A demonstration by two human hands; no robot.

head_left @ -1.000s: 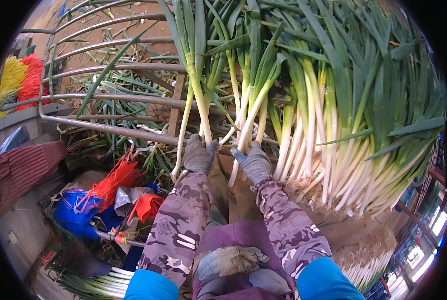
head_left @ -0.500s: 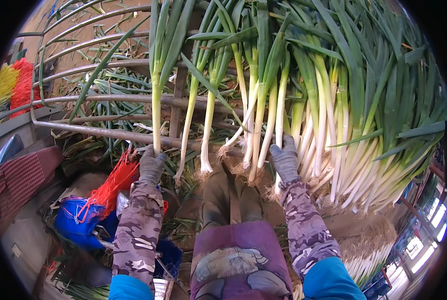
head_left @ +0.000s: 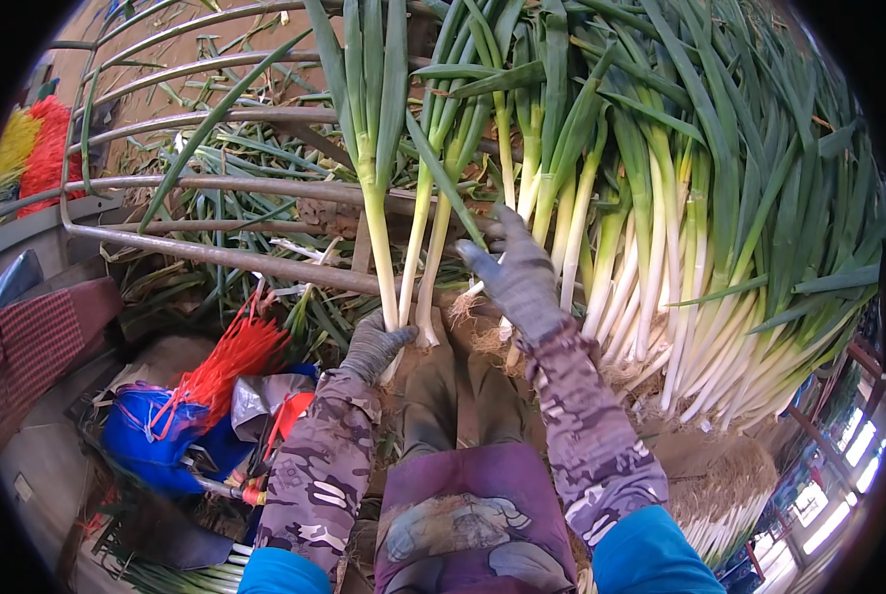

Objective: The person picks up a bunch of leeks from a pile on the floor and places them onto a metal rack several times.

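Observation:
A long green onion (head_left: 381, 259) with a white-yellow stem leans on a metal rack, and my gloved left hand (head_left: 375, 346) is closed around its root end. Just right of that hand, two more green onions (head_left: 431, 267) stand close together. My gloved right hand (head_left: 522, 282) is raised in front of several stalks at the middle, thumb and fingers apart with nothing held between them. It covers part of the stems behind it. To its right spreads a thick row of green onions (head_left: 661, 267), white ends and roots toward me, green leaves lying away.
The metal bars (head_left: 225, 259) of the rack cross the upper left, with loose leaves on the ground beneath. At lower left sits a blue container (head_left: 151, 436) with red ties (head_left: 240, 361). A trimmed bundle of onions (head_left: 725, 495) lies at lower right.
My left hand has moved right with its green onion, bringing it beside the two others. My right hand has left the stalk at the row's edge, moving left and upward with fingers spread.

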